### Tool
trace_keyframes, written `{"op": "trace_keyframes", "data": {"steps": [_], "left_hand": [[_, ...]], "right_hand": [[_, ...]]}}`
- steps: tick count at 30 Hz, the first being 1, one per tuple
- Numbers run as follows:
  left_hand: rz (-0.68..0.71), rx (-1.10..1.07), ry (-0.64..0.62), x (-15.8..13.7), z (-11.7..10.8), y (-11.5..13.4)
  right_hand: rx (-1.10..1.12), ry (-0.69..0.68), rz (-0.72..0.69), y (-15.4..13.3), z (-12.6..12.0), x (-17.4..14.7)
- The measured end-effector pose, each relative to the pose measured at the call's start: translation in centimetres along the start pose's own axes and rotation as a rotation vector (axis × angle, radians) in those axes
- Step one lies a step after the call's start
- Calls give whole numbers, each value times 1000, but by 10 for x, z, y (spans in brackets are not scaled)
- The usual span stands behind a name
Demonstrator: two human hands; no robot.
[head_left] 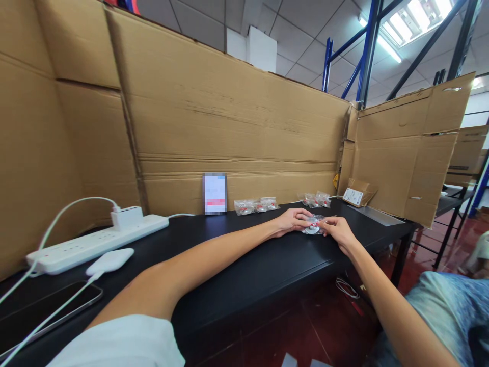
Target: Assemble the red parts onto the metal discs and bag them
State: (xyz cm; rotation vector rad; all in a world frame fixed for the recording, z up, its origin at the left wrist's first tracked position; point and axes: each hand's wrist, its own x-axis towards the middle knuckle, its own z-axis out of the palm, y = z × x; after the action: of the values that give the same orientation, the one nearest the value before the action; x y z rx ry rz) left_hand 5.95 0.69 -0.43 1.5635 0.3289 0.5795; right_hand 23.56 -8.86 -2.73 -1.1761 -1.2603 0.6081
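Between my two hands, on the black table (267, 265), is a clear plastic packet (314, 227) with a round silvery-white item and a bit of red inside. What the round item is, I cannot make out. My left hand (293, 222) has its fingers closed on the packet's left edge. From the other side, my right hand (338, 230) pinches the packet's right edge. Behind my left hand lie several similar clear packets (256, 206) with red and white contents. A second group of such packets (315, 199) is farther back, beyond my hands.
A phone-like screen (214, 193) leans on the cardboard wall (237, 122). At left are a white power strip (95, 242), a charger (127, 218), a white power bank (110, 261) and a dark phone (49, 311) with cables. A labelled cardboard package (359, 192) stands at the right back.
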Motion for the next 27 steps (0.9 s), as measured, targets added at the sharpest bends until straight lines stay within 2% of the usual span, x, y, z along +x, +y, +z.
{"op": "trace_keyframes", "data": {"steps": [3, 6, 10, 12, 22, 25, 27], "left_hand": [[-6, -42, 84, 3, 1, -2], [28, -66, 227, 9, 0, -6], [77, 74, 583, 16, -2, -11], [50, 136, 700, 17, -2, -12], [-85, 173, 686, 21, 2, -11], [2, 416, 754, 16, 6, -7], [190, 732, 749, 9, 13, -4]], "right_hand": [[72, 99, 18, 3, -1, 2], [164, 236, 78, 6, -2, 4], [277, 389, 169, 3, -3, 3], [318, 430, 203, 0, -3, 1], [300, 452, 227, -13, 3, -6], [270, 425, 235, -10, 3, -4], [249, 401, 230, -7, 3, -2]]}}
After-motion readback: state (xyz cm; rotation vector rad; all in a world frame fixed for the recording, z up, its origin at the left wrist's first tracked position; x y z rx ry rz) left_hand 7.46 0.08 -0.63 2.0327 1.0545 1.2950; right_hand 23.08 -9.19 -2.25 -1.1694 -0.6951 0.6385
